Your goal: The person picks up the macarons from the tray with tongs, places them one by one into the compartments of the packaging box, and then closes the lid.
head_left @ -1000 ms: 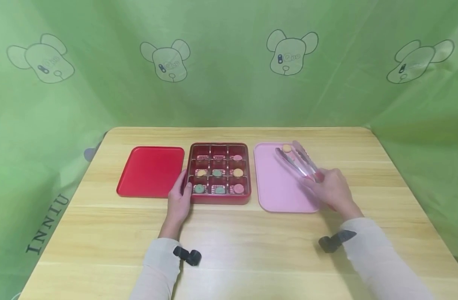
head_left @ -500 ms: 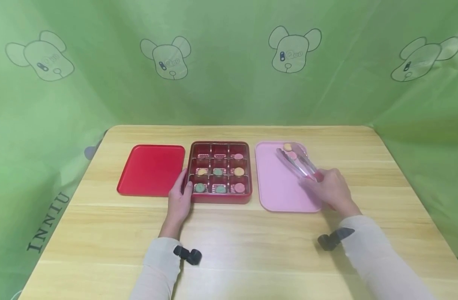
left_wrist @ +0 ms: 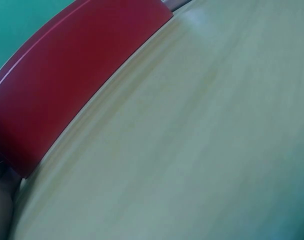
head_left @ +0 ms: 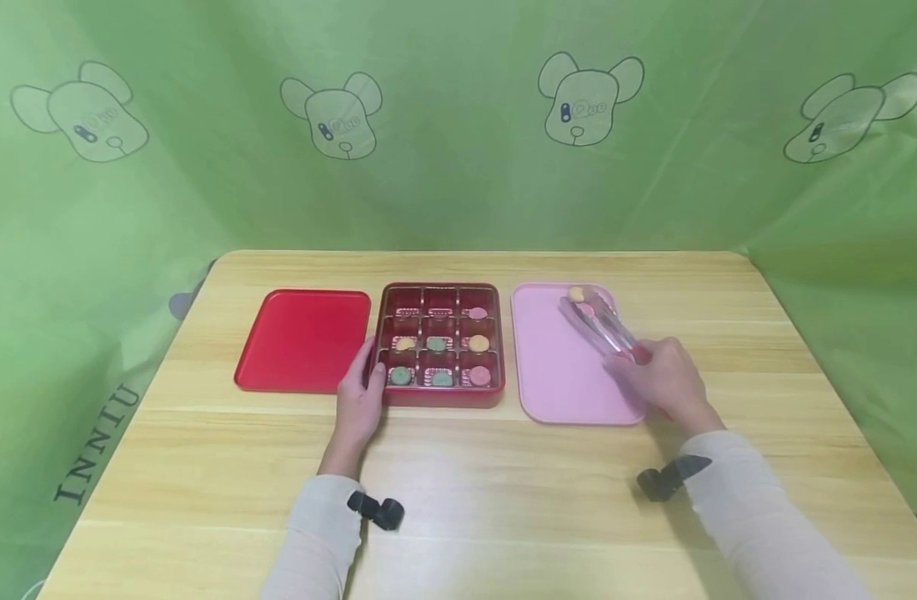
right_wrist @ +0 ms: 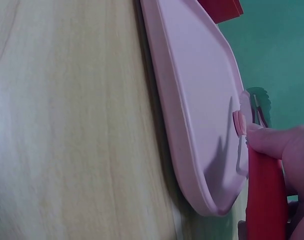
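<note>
My left hand (head_left: 361,398) holds the left side of a dark red box (head_left: 443,398), its thumb at the front left corner. The box's clear divided insert carries small round cookies: a pink cookie (head_left: 477,313) at the back right, yellow, green and yellow across the middle row, green, green and pink in front. My right hand (head_left: 664,379) grips metal tongs with red handles (head_left: 616,333) over the pink tray (head_left: 548,367). Between the tong tips sits a pink cookie (right_wrist: 238,122); whether both tips touch it I cannot tell. A yellow cookie (head_left: 576,294) lies just behind.
A red lid-like tray (head_left: 308,342) lies left of the box. All stand on a light wooden table (head_left: 458,500). Green fabric (head_left: 458,167) with bear-like drawings hangs behind and at both sides.
The tongs' left arm has swung right, so the tips stand closer together around the pink cookie. My left hand and the box have stayed put.
</note>
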Motion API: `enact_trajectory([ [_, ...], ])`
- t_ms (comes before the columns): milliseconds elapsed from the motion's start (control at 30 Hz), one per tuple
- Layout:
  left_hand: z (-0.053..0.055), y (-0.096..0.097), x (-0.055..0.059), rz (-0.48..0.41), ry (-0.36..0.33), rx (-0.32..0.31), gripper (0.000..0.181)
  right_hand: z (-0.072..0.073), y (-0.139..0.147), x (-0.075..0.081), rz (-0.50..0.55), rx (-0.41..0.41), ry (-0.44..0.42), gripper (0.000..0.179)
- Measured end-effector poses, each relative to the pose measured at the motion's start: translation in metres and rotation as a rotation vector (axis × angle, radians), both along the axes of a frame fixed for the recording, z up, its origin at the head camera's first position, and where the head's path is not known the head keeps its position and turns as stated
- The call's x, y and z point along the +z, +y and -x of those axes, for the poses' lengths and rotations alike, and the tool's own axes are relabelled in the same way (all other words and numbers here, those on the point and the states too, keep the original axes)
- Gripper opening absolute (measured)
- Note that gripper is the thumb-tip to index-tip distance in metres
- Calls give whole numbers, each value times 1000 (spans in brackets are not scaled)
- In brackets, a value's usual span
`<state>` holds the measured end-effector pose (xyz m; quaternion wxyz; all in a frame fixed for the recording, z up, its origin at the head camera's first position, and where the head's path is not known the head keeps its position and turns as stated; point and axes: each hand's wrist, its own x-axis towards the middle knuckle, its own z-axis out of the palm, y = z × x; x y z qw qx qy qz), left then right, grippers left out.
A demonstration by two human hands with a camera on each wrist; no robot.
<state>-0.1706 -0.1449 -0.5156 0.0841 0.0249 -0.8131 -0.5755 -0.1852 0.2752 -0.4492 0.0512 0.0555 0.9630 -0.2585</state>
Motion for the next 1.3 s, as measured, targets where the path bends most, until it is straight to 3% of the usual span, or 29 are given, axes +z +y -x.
enact_trajectory([
  [267,-1,0,2,-4,7,-3,50,0,3,-1,14,-2,-22,44],
  [633,0,-1,1,-10,-7,-9,50,0,3,0,13,-4,-44,54],
  [1300,-1,0,1,-1,1,-1,50,-3,-1,5,-25,13,-47,49],
])
